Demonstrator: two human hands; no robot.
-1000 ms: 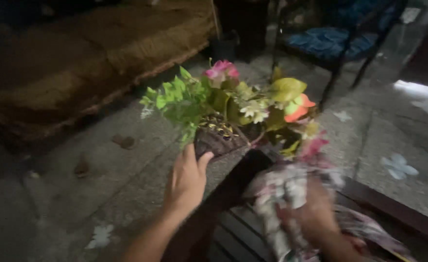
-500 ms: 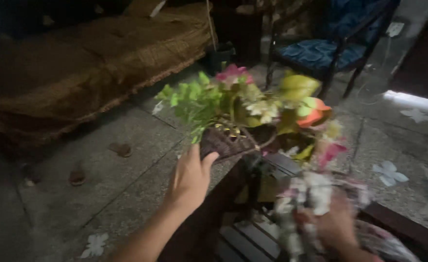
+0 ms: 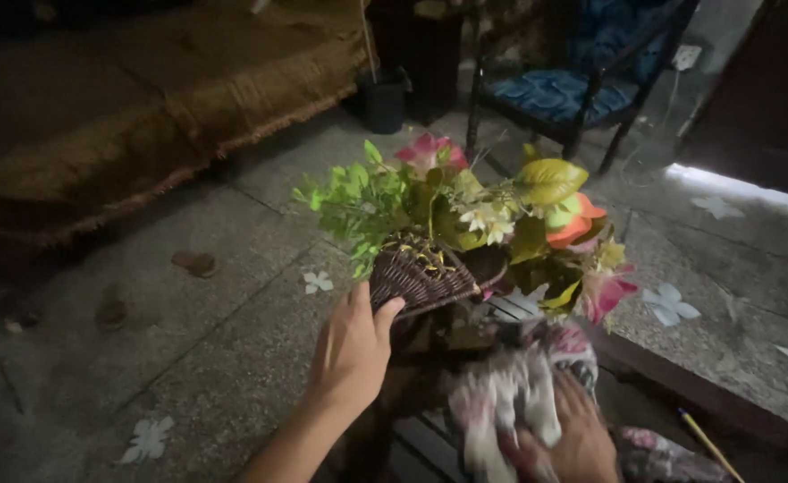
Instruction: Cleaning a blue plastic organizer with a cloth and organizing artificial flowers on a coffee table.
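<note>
The woven basket [image 3: 421,279] of artificial flowers [image 3: 465,206] is held up off the dark slatted surface [image 3: 429,438] by the left hand [image 3: 351,351], thumb and fingers closed on its left rim. The right hand [image 3: 581,438] is pressed on a floral cloth [image 3: 510,402] bunched on the surface directly below the basket; its grip on the cloth cannot be told through the blur.

Risk, judged: the basket is carried from 1 side only and is tilted, so stems could be shed or the basket dropped if the cloth is swept against its underside.

Surroundings: speckled stone floor [image 3: 188,331], a brown covered bed [image 3: 99,116] at left, a blue-cushioned chair [image 3: 555,89] behind, a dark bin [image 3: 383,100]. A pencil [image 3: 702,440] lies at the surface's right edge. Nothing is seen between basket and surface except the cloth.
</note>
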